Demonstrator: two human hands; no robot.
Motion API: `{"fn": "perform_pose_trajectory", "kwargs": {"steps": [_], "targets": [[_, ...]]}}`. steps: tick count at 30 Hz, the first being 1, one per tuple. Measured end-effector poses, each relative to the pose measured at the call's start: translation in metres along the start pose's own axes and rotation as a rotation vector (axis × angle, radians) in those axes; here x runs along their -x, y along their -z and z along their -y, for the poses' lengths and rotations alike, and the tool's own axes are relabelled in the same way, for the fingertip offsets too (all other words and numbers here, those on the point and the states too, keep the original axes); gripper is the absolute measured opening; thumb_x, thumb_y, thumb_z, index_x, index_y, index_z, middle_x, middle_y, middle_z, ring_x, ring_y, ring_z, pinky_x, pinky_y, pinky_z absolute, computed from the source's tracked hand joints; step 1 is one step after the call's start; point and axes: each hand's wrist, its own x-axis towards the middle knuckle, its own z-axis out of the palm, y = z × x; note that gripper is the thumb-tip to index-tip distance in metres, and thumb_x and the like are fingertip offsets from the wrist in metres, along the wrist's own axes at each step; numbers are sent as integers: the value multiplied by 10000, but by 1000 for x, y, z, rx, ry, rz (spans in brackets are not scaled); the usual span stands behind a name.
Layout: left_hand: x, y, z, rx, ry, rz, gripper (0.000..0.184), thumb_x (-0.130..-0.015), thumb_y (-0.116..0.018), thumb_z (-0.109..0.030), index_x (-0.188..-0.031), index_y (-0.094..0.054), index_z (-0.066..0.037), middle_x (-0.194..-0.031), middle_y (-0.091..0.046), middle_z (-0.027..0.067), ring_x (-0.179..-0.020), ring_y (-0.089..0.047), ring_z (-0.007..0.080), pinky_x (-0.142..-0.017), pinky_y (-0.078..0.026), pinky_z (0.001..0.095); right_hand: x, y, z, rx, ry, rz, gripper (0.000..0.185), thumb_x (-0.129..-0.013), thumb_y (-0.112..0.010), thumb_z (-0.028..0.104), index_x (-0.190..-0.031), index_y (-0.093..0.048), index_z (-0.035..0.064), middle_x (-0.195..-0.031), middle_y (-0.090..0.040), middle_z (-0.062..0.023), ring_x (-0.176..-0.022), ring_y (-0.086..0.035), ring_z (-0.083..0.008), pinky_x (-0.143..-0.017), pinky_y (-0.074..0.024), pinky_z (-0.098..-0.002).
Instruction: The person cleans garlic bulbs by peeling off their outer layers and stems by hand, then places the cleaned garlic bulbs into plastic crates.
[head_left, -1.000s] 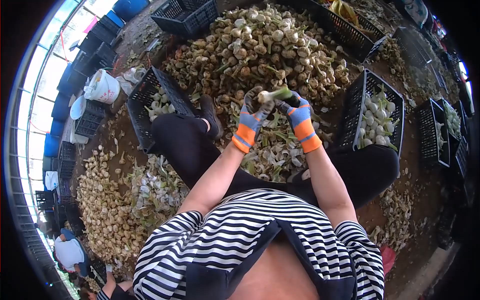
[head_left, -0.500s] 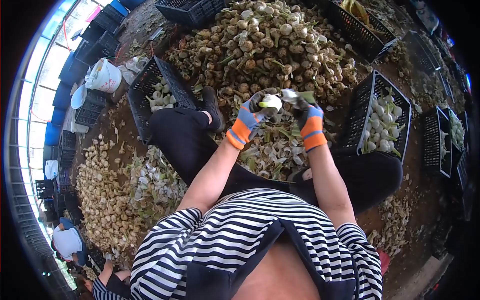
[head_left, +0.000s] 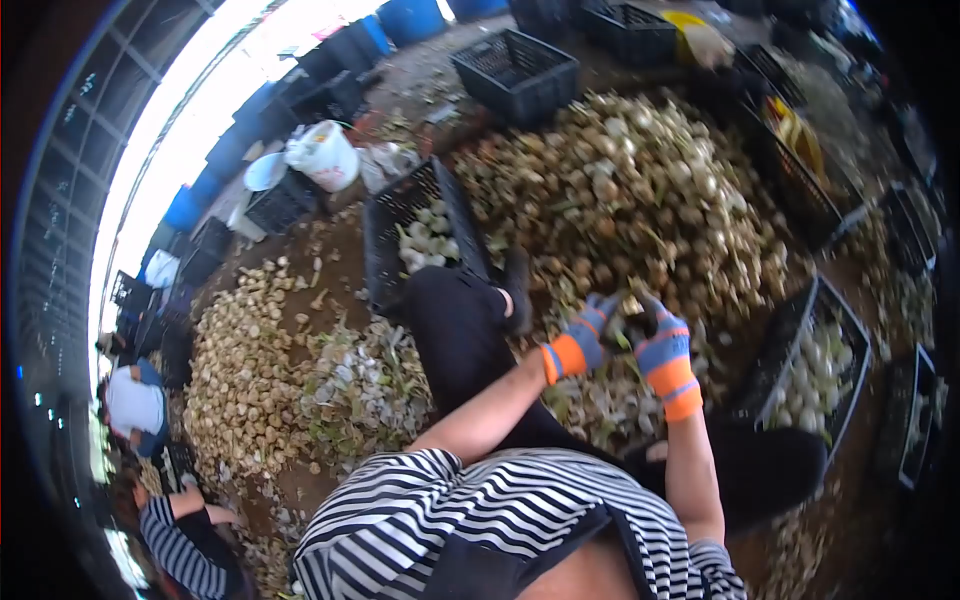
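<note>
In front of my lap, my two gloved hands are close together at the near edge of a big heap of garlic bulbs (head_left: 640, 190). My left hand (head_left: 587, 335), in a grey and orange work glove, has its fingers closed on a garlic bulb (head_left: 630, 304) with a greenish stem. From the other side, my right hand (head_left: 663, 345) closes on the same bulb; blur and the gloves hide much of it. Loose garlic peelings (head_left: 605, 395) lie below the hands.
Black crates with white bulbs stand at left (head_left: 382, 235) and right (head_left: 850, 310). Another crate (head_left: 515, 75) is behind the heap. To the left lie trimmed garlic (head_left: 245, 380), peelings (head_left: 360, 375) and a white bucket (head_left: 325, 158). Two people (head_left: 135, 400) sit at far left.
The view has swung left, so the scene sits further right and lower. The clean white bulb and the loose strip of leaf no longer show; my hands have come together around a duller bulb.
</note>
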Motion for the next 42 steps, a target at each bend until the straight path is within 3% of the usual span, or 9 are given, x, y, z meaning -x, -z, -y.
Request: {"fn": "perform_pose_trajectory", "kwargs": {"steps": [6,13,25,29,31,35,36,39,42], "targets": [[6,-10,-2,223,-122,-62,709,-678,-715,-94,-1290,-357,-84,-1222,-430,176,-1039,-508,301,-858,-438,358,2,-6,7,200,-138,-8,716,-633,-503,-106,-1312,-347,57,-1050,-590,-156,-955,-580,-242,-813,-453,-302],[-7,-25,-4,972,310,-354,322,-728,-681,17,-1023,-559,-24,-912,-626,55,-814,-582,124,-747,-502,272,8,-5,-11,121,-193,-157,678,-672,-524,-30,-1310,-310,49,-1017,-592,-213,-950,-568,-367,-800,-458,-372],[-24,-40,0,1699,304,-107,329,-911,-448,-104,-1226,-431,-13,-1248,-469,151,-1173,-435,276,-1008,-353,454,29,36,-104,736,-704,-62,544,-689,-657,85,-1207,-506,152,-1109,-543,-216,-968,-566,-326,-846,-452,-357],[-26,-58,11,1231,312,-85,355,-885,-514,-90,-1225,-445,-12,-1179,-530,102,-1073,-521,193,-945,-421,316,32,8,-117,-1222,-821,-258,257,-854,-557,238,-1085,-556,124,-990,-586,-121,-913,-570,-291,-769,-491,-465],[-21,-77,29,1175,297,-31,357,-862,-535,-31,-1209,-457,-9,-1171,-535,90,-1020,-542,170,-916,-436,299,27,-9,-119,-1576,-905,-226,225,-901,-475,276,-1019,-562,105,-958,-588,-93,-871,-572,-289,-738,-487,-514],[-19,-86,52,1099,569,-391,475,-825,-507,72,-1274,-385,-25,-1143,-551,108,-1000,-561,198,-869,-475,316,27,-2,-187,-1714,-898,-330,333,-878,-446,376,-1011,-544,86,-937,-584,-104,-855,-565,-293,-736,-487,-483],[-31,-66,25,958,786,-438,432,-840,-517,41,-1251,-416,-46,-1122,-560,110,-964,-582,198,-829,-503,312,13,15,-161,-1595,-1061,-710,353,-859,-450,394,-988,-547,81,-928,-589,-112,-855,-564,-290,-732,-485,-468],[-17,-83,87,1006,747,-592,398,-843,-537,11,-1225,-441,-48,-1101,-568,112,-947,-588,197,-811,-512,308,12,77,-176,-2049,133,-258,336,-844,-499,389,-943,-568,75,-902,-593,-42,-821,-558,-204,-601,-461,-273],[-9,-95,113,973,728,-576,391,-839,-538,13,-1217,-454,-45,-1103,-568,111,-953,-588,197,-803,-515,310,-21,78,-209,-1507,-568,-581,186,-768,-607,126,-946,-605,75,-698,-533,-6,-617,-483,-105,-546,-405,-228]]}}
